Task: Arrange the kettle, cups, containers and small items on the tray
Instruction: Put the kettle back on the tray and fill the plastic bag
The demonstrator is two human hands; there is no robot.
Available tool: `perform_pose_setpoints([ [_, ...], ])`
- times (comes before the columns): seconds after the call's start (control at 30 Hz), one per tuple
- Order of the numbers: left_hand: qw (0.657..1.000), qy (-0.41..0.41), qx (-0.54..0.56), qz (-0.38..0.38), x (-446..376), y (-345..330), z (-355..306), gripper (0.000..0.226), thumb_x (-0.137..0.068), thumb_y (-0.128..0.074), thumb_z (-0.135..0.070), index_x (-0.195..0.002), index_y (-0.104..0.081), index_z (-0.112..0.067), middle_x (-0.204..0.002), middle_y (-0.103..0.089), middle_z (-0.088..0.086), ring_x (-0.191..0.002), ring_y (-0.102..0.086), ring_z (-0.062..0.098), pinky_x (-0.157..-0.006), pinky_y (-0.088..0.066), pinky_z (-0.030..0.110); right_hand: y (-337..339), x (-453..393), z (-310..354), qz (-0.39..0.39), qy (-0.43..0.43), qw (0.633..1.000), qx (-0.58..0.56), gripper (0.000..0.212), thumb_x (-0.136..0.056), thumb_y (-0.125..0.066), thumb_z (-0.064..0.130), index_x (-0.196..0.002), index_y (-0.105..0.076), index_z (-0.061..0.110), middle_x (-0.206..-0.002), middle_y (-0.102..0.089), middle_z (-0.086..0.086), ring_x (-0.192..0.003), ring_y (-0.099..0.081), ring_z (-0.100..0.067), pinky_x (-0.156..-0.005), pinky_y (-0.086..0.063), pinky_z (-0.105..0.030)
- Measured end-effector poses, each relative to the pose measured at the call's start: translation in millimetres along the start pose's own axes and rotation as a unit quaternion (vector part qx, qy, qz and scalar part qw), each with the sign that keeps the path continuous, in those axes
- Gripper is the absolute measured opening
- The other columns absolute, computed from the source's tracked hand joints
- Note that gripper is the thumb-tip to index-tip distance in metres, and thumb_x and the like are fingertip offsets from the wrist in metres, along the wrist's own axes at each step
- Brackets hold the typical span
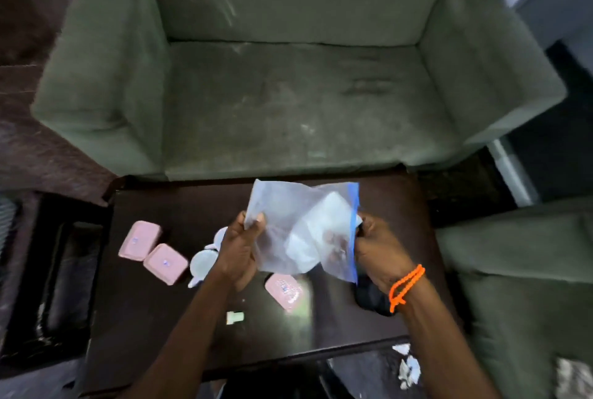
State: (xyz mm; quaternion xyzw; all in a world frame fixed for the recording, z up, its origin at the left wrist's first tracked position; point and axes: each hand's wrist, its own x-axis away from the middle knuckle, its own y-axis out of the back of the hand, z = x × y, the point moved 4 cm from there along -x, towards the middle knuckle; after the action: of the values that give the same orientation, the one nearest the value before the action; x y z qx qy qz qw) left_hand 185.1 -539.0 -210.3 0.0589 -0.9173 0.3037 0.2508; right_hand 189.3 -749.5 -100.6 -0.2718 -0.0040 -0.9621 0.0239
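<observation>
Both my hands hold a clear zip bag [295, 225] with a blue seal strip above the dark tray [385, 206]. My left hand [240, 247] pinches its left edge. At the blue strip, my right hand [378, 251] grips the right edge; an orange bead band circles that wrist. Something white shows through the bag. Three pink lidded containers lie on the tray: two at the left [140, 240] [165, 264] and one [284, 291] below the bag. White cups [202, 262] sit beside my left hand, partly hidden. A small pale piece [235, 317] lies near the front.
A grey-green sofa [288, 93] stands right behind the tray. A second grey-green seat [519, 286] is at the right. A dark object [372, 297] lies under my right wrist. Crumpled white scraps [409, 369] lie below the front edge. Dark furniture [48, 270] is at the left.
</observation>
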Motion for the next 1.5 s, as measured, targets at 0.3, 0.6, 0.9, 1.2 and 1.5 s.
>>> perform_pose_setpoints([
  [0.3, 0.988, 0.126, -0.014, 0.083, 19.0, -78.4, 109.2, 0.020, -0.081, -0.072, -0.008, -0.100, -0.079, -0.009, -0.098, -0.078, 0.007, -0.086, -0.074, 0.014, -0.077, -0.062, 0.028, 128.8, 65.1, -45.0, -0.184, 0.014, 0.979, -0.084, 0.025, -0.073, -0.080, -0.002, -0.097, -0.074, 0.000, -0.087, -0.076, -0.021, -0.072, -0.062, -0.024, -0.067, -0.051, -0.038],
  [0.6, 0.978, 0.198, 0.071, -0.010, 5.0, -42.5, 129.9, 0.030, -0.108, -0.040, -0.017, -0.114, -0.068, -0.011, -0.096, -0.073, 0.012, -0.055, -0.070, 0.015, -0.041, -0.055, 0.030, 183.3, 91.6, -135.4, -0.335, -0.018, 0.927, -0.168, 0.023, -0.076, -0.080, -0.005, -0.097, -0.076, 0.004, -0.080, -0.077, -0.004, -0.065, -0.063, -0.015, -0.051, -0.053, -0.023],
  [0.9, 0.967, 0.221, 0.121, -0.037, 2.1, -10.7, 136.3, 0.039, -0.110, -0.035, -0.022, -0.111, -0.073, -0.012, -0.104, -0.078, 0.007, -0.085, -0.077, 0.019, -0.062, -0.062, 0.028, 159.5, 43.5, -197.9, -0.383, -0.069, 0.921, 0.022, 0.025, -0.068, -0.089, 0.007, -0.067, -0.065, 0.016, -0.061, -0.065, 0.009, -0.058, -0.056, -0.011, -0.058, -0.050, -0.025],
  [1.2, 0.960, 0.247, 0.125, 0.027, 4.7, 2.5, 131.3, 0.061, -0.112, -0.019, -0.031, -0.109, -0.079, -0.016, -0.102, -0.079, 0.006, -0.083, -0.074, 0.016, -0.072, -0.057, 0.031, 144.8, 28.0, -206.0, -0.486, -0.116, 0.851, 0.164, 0.027, -0.057, -0.094, 0.018, -0.077, -0.077, 0.011, -0.103, -0.061, -0.011, -0.098, -0.062, -0.036, -0.087, -0.046, -0.035],
  [1.5, 0.949, 0.248, 0.184, -0.071, 1.3, 24.8, 131.8, 0.034, -0.107, -0.042, -0.019, -0.135, -0.061, -0.010, -0.129, -0.069, 0.008, -0.117, -0.068, 0.018, -0.092, -0.060, 0.035, 134.4, 39.1, -223.6, -0.497, -0.162, 0.808, 0.272, 0.033, -0.066, -0.089, 0.038, -0.090, -0.080, 0.017, -0.128, -0.059, 0.001, -0.120, -0.046, -0.034, -0.101, -0.034, -0.054],
])
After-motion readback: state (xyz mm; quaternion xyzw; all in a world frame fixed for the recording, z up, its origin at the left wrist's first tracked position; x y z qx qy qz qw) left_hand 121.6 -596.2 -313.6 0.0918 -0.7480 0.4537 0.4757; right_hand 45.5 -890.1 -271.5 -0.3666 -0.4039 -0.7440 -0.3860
